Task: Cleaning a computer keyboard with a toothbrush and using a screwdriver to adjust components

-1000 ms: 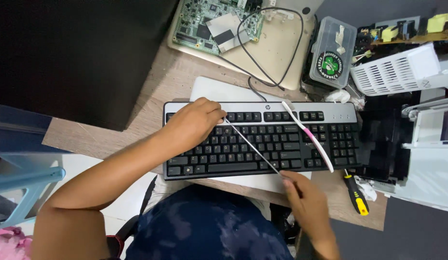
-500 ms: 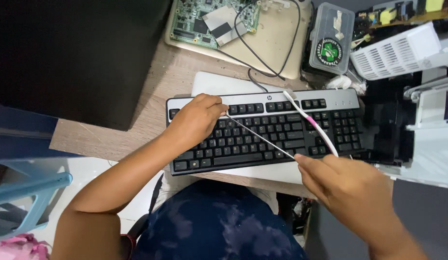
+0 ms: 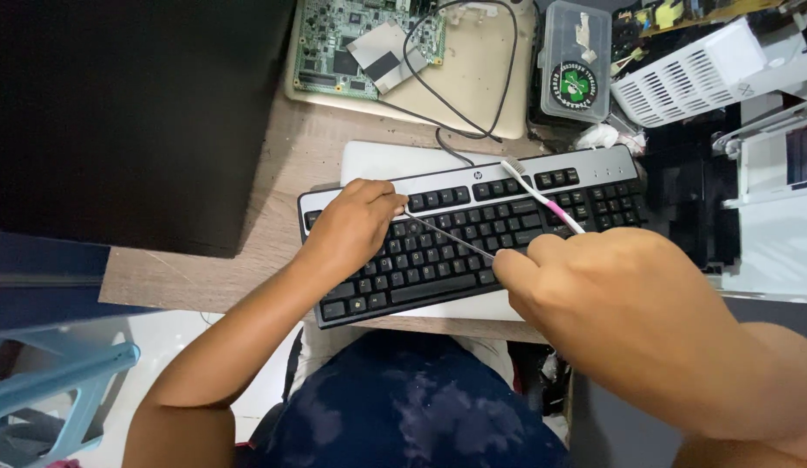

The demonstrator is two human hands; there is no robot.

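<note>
Two hands on keyboard [image 3: 507, 230] | green round label, clear box [image 3: 575, 61] behind

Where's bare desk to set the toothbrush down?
Bare wood lies left of the keyboard, between the circuit board and the dark panel. The right side is crowded: a parts box, a white vented housing and dark gear. Both hands, left hand and right hand, cover the keyboard.

Left hand [image 3: 351, 227] on black keyboard [image 3: 473, 243] — right hand [image 3: 620, 312] gripping toothbrush [image 3: 542, 204], thin rod [image 3: 447, 236]
</note>
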